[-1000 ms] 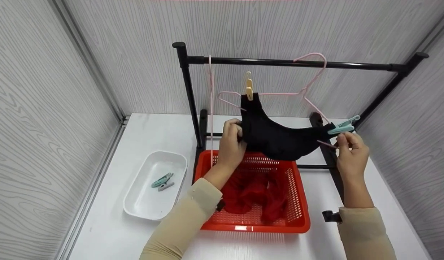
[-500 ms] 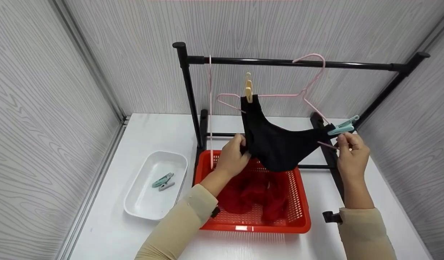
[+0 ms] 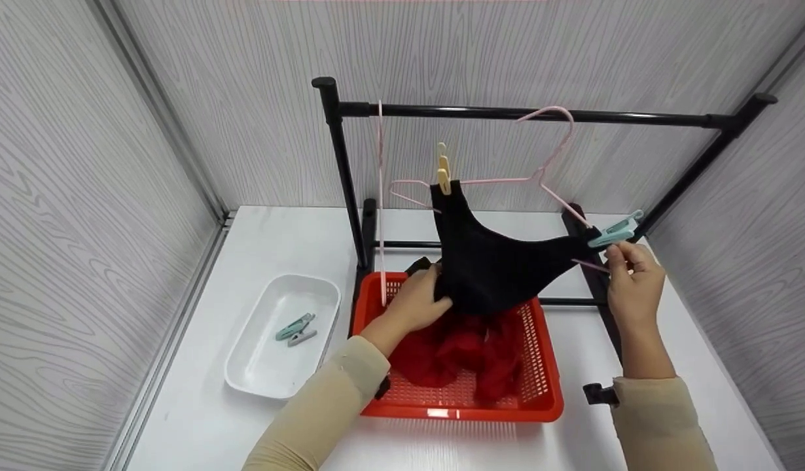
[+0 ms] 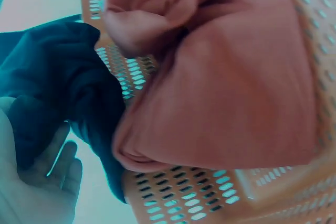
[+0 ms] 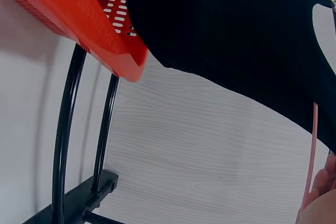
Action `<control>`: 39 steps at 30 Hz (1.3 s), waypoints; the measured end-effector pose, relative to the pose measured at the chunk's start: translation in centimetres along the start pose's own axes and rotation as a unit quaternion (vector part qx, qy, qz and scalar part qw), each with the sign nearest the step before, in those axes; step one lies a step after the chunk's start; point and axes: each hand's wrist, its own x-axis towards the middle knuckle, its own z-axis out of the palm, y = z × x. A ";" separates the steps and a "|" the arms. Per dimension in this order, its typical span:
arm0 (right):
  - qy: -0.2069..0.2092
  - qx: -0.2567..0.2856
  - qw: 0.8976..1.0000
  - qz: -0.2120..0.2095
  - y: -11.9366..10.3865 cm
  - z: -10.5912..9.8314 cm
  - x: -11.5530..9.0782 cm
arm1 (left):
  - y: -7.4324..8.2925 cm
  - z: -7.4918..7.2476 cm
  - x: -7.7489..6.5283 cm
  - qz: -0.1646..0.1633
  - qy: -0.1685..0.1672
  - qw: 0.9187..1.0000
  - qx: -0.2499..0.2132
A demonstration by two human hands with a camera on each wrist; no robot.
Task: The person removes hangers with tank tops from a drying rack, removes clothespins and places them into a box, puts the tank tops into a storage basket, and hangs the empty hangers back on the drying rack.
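A black garment (image 3: 500,268) with a scooped edge and narrow ends hangs on a pink hanger (image 3: 494,180). A yellow clothespin (image 3: 444,176) clips its left end, a teal clothespin (image 3: 613,233) its right end. My left hand (image 3: 415,301) grips the garment's left edge low down, over the red basket (image 3: 550,379); in the left wrist view, black cloth (image 4: 68,77) lies between thumb and fingers. Just below the teal clothespin, my right hand (image 3: 635,284) pinches the hanger's right end. The right wrist view shows the pink bar (image 5: 311,156) running into that hand.
Crumpled red clothing (image 3: 461,356) lies in the basket. A black rack (image 3: 468,112) stands behind, with a second pink hanger (image 3: 381,196) on its bar at left. A white tray (image 3: 245,366) on the table holds a teal clothespin (image 3: 296,326) and a grey clothespin (image 3: 302,337).
My left hand has drawn the garment's left edge downward, and the cloth hangs longer with less bunching. The hanger, both its clothespins and my right hand have shifted slightly left.
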 end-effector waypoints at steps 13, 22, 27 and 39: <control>-0.017 -0.016 1.000 0.004 -0.7 0.1 -0.8 | -1.1 0.4 0.8 -0.019 -0.024 0.990 0.136; -0.023 -0.030 0.999 0.004 -0.4 0.4 -1.1 | -1.6 1.5 1.7 -0.019 0.041 0.968 0.245; -0.023 -0.034 0.999 0.002 -0.4 0.5 -1.1 | -2.0 1.6 2.0 -0.011 0.086 0.969 0.233; -0.026 -0.036 0.999 -0.003 -0.3 0.4 -1.0 | -2.0 1.5 1.8 0.022 0.156 0.954 0.255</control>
